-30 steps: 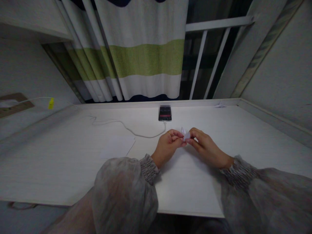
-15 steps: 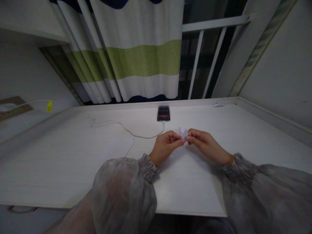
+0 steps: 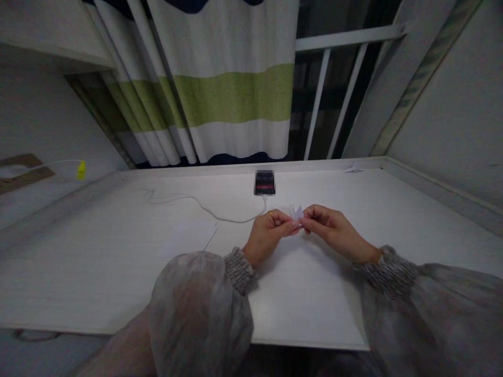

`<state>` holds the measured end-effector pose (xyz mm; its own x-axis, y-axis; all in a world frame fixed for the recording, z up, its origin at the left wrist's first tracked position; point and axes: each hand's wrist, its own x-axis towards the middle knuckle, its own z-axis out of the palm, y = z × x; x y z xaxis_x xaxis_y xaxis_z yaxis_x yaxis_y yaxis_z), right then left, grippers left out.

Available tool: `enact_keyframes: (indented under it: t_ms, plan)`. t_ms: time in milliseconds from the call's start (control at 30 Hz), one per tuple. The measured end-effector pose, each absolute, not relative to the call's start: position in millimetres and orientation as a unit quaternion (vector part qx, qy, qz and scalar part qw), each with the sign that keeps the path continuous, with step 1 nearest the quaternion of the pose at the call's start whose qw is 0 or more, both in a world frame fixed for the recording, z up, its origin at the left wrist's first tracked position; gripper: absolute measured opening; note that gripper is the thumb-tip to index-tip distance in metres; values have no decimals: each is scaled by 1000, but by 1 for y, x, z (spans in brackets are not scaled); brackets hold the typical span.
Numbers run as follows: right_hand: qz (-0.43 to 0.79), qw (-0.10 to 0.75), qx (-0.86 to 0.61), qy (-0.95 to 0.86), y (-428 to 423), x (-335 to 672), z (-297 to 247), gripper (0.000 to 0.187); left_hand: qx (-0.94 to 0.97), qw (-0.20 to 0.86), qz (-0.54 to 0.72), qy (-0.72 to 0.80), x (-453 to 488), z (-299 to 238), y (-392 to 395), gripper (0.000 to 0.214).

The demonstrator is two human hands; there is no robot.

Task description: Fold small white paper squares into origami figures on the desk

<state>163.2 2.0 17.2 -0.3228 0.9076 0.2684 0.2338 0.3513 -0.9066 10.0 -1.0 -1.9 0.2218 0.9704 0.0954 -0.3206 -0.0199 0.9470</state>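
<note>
White desk (image 3: 306, 306): wide, 9 to 3 o'clock | right hand (image 3: 335, 230): pinches the folded paper (image 3: 299, 213), which is at its 10 o'clock | left hand (image 3: 269, 234): pinches it too, paper at 2 o'clock | phone (image 3: 264, 183): on the desk, at the left hand's 12 o'clock | folded paper: between both hands' fingertips, one point sticking up

Dim, greyish indoor light; the window (image 3: 334, 94) between one and two o'clock is nearly black. A pale sheen sits on the table (image 3: 271, 317) near six, with soft shadows beside both sleeves (image 3: 200, 309). Corners darken, wide-angle stretch slants the grainy right wall (image 3: 451, 131) near three, the phone screen (image 3: 264, 180) by the centre is pixelated, and the folded paper (image 3: 298, 213) toward four looks soft-edged.
</note>
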Motion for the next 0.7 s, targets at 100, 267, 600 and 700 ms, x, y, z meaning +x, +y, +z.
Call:
enact_keyframes:
  t_ms: [100,267,600,700]
  plan:
    - [403,413,-409,-706,1,161,18,26,474,621,528,334,11,-2,-1,22]
    - [389,409,-429,-705,0,160,17,24,454,639,532,322,13,1,-2,26]
    - [436,455,-425,-650,1,156,13,28,464,623,547,312,14,3,-3,41]
    - [455,429,-423,-655,1,158,16,28,471,628,540,305,13,2,-3,42]
